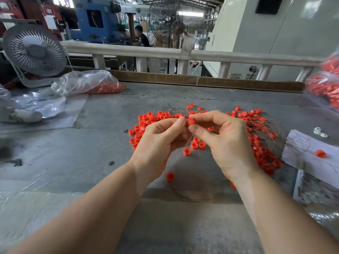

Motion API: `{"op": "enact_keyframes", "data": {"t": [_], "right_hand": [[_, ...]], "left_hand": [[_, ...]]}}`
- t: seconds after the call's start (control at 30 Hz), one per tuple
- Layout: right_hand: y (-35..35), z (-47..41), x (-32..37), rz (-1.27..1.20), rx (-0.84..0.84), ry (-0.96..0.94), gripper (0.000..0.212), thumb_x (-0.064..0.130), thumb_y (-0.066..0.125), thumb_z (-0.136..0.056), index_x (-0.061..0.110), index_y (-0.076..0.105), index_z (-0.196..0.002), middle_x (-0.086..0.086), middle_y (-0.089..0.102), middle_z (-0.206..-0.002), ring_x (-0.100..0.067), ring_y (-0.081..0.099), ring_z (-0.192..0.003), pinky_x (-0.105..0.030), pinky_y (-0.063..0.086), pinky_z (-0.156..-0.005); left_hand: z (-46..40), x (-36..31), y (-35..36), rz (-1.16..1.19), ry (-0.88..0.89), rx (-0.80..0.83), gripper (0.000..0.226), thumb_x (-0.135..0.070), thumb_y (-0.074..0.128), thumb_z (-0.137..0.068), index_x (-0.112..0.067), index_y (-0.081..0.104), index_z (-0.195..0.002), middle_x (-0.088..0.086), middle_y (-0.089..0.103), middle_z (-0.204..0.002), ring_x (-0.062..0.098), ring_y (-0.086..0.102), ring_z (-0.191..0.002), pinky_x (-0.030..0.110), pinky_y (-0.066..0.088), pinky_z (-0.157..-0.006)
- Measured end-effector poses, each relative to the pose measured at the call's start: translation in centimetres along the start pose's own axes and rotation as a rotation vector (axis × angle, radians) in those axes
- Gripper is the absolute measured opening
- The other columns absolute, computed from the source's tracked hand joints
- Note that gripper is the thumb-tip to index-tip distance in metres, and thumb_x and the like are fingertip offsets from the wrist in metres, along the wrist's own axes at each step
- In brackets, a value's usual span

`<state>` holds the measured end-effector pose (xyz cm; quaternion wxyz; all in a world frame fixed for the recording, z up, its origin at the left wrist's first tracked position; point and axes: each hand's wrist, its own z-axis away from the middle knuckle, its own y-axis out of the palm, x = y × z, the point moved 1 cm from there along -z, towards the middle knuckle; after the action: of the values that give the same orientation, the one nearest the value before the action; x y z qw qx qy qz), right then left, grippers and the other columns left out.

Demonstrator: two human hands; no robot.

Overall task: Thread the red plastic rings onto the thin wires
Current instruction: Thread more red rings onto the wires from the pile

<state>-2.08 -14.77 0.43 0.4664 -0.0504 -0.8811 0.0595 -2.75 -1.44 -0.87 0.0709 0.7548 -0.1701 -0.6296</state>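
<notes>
Nearest me, a lone red ring is lying on the grey table. Above it the left hand and right hand are meeting, fingers curled, both pinching one red plastic ring between fingertips; a thin wire is hanging below them. Loose rings are lying scattered behind, among tangled wires. Farther back a plastic bag of red pieces is slumping beside a white fan.
</notes>
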Motion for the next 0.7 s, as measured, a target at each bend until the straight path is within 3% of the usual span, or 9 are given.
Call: {"op": "enact_keyframes", "data": {"t": [0.1, 0.2, 0.37, 0.53, 0.7], "right_hand": [[-0.09, -0.07, -0.01, -0.046, -0.008, -0.010, 0.023, 0.007, 0.074, -0.074, 0.028, 0.071, -0.080, 0.008, 0.073, -0.081, -0.006, 0.068, -0.078, -0.016, 0.052, -0.066], [-0.11, -0.10, -0.05, -0.056, 0.007, -0.022, 0.020, 0.011, 0.075, -0.073, 0.029, 0.071, -0.078, 0.009, 0.073, -0.083, -0.007, 0.068, -0.080, -0.017, 0.051, -0.071], [0.06, 0.03, -0.09, -0.131, 0.028, -0.002, 0.012, 0.029, 0.075, -0.064, 0.026, 0.071, -0.075, 0.006, 0.072, -0.078, -0.007, 0.067, -0.074, -0.018, 0.050, -0.068], [0.07, 0.09, -0.12, -0.137, 0.021, 0.004, 0.013, 0.025, 0.077, -0.060, 0.021, 0.069, -0.069, 0.001, 0.069, -0.068, -0.014, 0.064, -0.064, -0.024, 0.052, -0.060], [0.03, 0.09, -0.09, -0.117, 0.018, -0.015, 0.012, 0.023, 0.077, -0.061, 0.020, 0.067, -0.068, 0.004, 0.066, -0.064, -0.011, 0.060, -0.058, -0.022, 0.051, -0.054]], "left_hand": [[-0.05, -0.06, -0.17, -0.002, 0.050, -0.018, 0.023, -0.022, 0.065, -0.067, -0.012, 0.072, -0.086, 0.004, 0.071, -0.077, 0.013, 0.064, -0.074, 0.026, 0.055, -0.075], [-0.13, -0.07, -0.16, 0.007, 0.084, -0.031, 0.019, -0.019, 0.067, -0.065, -0.015, 0.075, -0.082, 0.005, 0.073, -0.082, 0.016, 0.067, -0.079, 0.029, 0.055, -0.080], [-0.03, 0.14, -0.17, -0.087, 0.154, -0.065, 0.016, -0.022, 0.067, -0.066, -0.018, 0.074, -0.079, 0.005, 0.073, -0.079, 0.017, 0.067, -0.077, 0.027, 0.056, -0.076], [0.14, 0.11, 0.03, -0.174, 0.187, -0.058, 0.018, -0.021, 0.066, -0.068, -0.011, 0.071, -0.082, -0.002, 0.071, -0.072, 0.006, 0.064, -0.067, 0.017, 0.052, -0.065], [0.21, 0.20, 0.09, -0.183, 0.186, -0.047, 0.016, -0.018, 0.065, -0.070, -0.009, 0.069, -0.083, -0.004, 0.070, -0.070, 0.005, 0.064, -0.066, 0.015, 0.051, -0.065]]}}
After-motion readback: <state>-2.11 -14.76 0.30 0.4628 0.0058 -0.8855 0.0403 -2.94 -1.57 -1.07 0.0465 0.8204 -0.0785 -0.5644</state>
